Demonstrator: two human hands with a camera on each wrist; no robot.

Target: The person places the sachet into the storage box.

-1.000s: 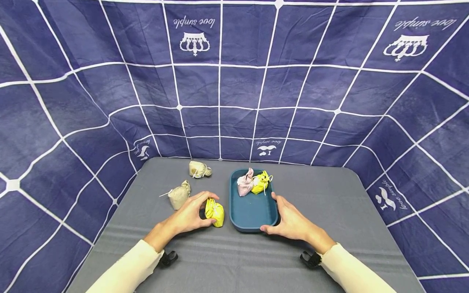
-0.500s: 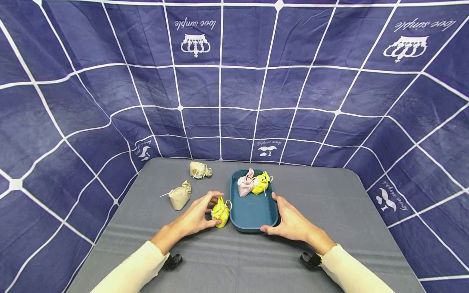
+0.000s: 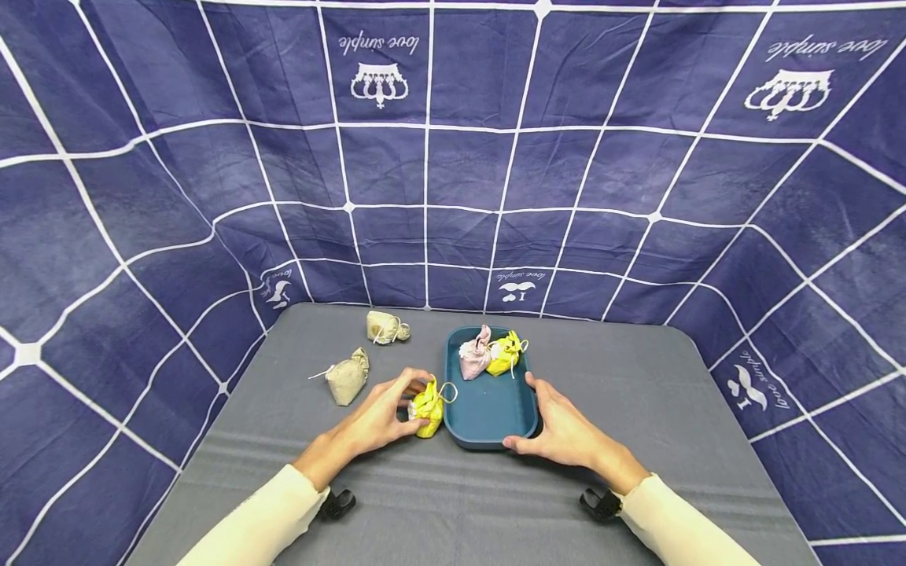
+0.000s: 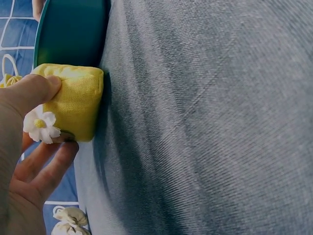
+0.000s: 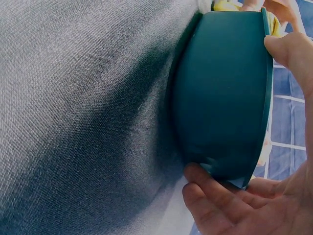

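Note:
In the head view my left hand [image 3: 385,414] pinches a yellow drawstring pouch [image 3: 426,415] between thumb and fingers, right beside the left wall of a blue-green tray [image 3: 488,437]. A white cloth flower shows on this pouch [image 4: 73,100] in the left wrist view. My right hand [image 3: 566,424] grips the tray at its right side, thumb at the near corner and fingers along the wall. Inside the tray's far end lie a pink pouch [image 3: 474,355] and another yellow pouch [image 3: 503,354], side by side.
Two beige pouches lie on the grey cloth left of the tray: one nearer pouch [image 3: 348,379] by my left hand, one farther pouch [image 3: 384,327] towards the back. Blue curtain [image 3: 460,165] with white lines hangs behind and on both sides.
My left hand has moved right with the yellow pouch, bringing it up to the tray's side. The pouch has turned more upright, its cord loop now over the rim. The right hand stays in place.

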